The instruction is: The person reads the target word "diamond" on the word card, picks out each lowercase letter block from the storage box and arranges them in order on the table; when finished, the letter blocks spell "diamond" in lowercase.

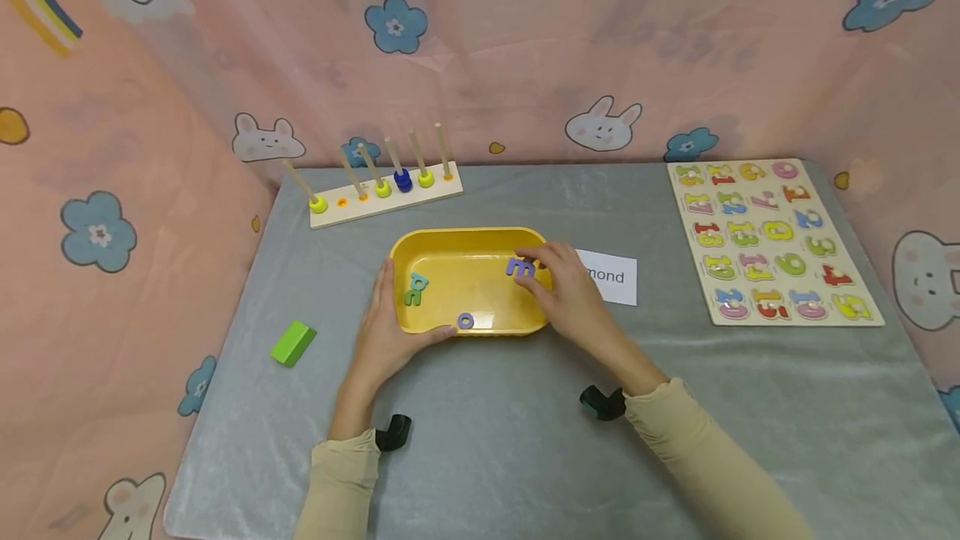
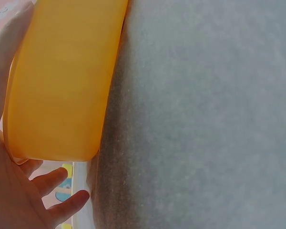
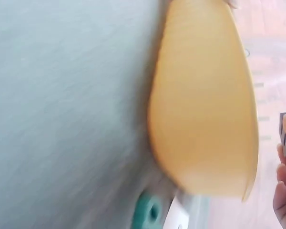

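Note:
A yellow tray (image 1: 472, 232) stands mid-table. My left hand (image 1: 382, 323) holds its near left corner, thumb at the near rim and fingers along the left end; the left wrist view shows that hand (image 2: 19, 191) with fingers spread past the tray's end (image 2: 66, 86). Over the tray's right side, my right hand (image 1: 566, 298) pinches a purple letter m (image 1: 521, 267) between thumb and fingers. Inside the tray lie a teal letter (image 1: 418, 281), a green letter n (image 1: 412, 297) and a purple letter o (image 1: 465, 321). The right hand partly covers a white card (image 1: 618, 290) with "mond" readable.
A peg board with rings (image 1: 390, 205) stands at the back left. A green block (image 1: 293, 343) lies left of the tray. To the right is a number puzzle board (image 1: 780, 319). Near the card, the right wrist view shows a blurred teal piece (image 3: 144, 214).

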The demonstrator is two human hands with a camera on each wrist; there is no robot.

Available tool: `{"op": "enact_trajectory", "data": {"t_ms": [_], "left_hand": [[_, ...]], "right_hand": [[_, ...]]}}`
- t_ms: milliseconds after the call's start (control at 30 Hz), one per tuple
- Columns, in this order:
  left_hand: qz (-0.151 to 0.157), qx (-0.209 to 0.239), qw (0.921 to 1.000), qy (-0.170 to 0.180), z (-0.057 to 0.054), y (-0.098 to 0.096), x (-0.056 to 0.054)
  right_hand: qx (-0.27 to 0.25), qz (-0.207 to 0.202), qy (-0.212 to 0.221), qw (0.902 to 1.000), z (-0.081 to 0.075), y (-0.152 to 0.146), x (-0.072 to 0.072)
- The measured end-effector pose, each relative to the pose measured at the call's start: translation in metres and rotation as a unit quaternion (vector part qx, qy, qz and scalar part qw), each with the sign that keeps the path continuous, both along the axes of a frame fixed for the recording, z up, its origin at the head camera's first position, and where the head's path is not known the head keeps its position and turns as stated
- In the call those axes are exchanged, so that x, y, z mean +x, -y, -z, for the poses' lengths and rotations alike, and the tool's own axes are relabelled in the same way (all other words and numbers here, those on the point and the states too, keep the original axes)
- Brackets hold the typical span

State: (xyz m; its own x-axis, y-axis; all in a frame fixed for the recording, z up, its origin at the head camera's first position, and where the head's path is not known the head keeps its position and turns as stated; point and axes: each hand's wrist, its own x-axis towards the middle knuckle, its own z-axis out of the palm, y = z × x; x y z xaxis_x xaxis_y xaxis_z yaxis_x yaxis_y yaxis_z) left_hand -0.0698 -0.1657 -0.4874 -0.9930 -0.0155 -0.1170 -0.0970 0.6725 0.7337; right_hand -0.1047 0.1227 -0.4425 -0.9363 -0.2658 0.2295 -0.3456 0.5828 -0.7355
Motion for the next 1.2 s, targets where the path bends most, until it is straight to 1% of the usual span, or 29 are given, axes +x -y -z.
{"op": "enact_trajectory", "data": {"t_ms": [133, 233, 333, 467, 567, 700, 1033, 1200], "left_hand": [[0.000, 0.000, 1.0000, 0.001, 0.000, 0.000, 0.000], [-0.001, 0.001, 1.0000, 0.002, 0.000, 0.000, 0.001], [-0.001, 0.000, 1.0000, 0.001, 0.001, 0.000, 0.000], [0.000, 0.000, 1.0000, -0.002, 0.002, 0.001, 0.000], [-0.001, 0.000, 1.0000, -0.002, 0.003, 0.001, 0.000], [-0.001, -0.001, 1.0000, -0.002, 0.002, 0.001, 0.000], [-0.001, -0.001, 1.0000, -0.004, 0.003, 0.001, -0.001], [-0.001, 0.003, 1.0000, -0.003, 0.003, 0.001, -0.001]], "right_hand": [[-0.007, 0.033, -0.017, 0.9993, 0.006, -0.023, 0.010], [-0.002, 0.052, -0.018, 0.9985, 0.011, -0.041, 0.014], [0.009, 0.058, -0.010, 0.9982, 0.014, -0.059, 0.019], [0.026, 0.059, 0.012, 0.9978, 0.018, -0.080, 0.025], [0.032, 0.066, 0.015, 0.9972, 0.022, -0.092, 0.029], [0.035, 0.073, 0.009, 0.9966, 0.029, -0.105, 0.033], [0.093, 0.085, 0.057, 0.9904, 0.040, -0.124, 0.042], [0.108, 0.088, 0.063, 0.9882, 0.045, -0.127, 0.046]]}}
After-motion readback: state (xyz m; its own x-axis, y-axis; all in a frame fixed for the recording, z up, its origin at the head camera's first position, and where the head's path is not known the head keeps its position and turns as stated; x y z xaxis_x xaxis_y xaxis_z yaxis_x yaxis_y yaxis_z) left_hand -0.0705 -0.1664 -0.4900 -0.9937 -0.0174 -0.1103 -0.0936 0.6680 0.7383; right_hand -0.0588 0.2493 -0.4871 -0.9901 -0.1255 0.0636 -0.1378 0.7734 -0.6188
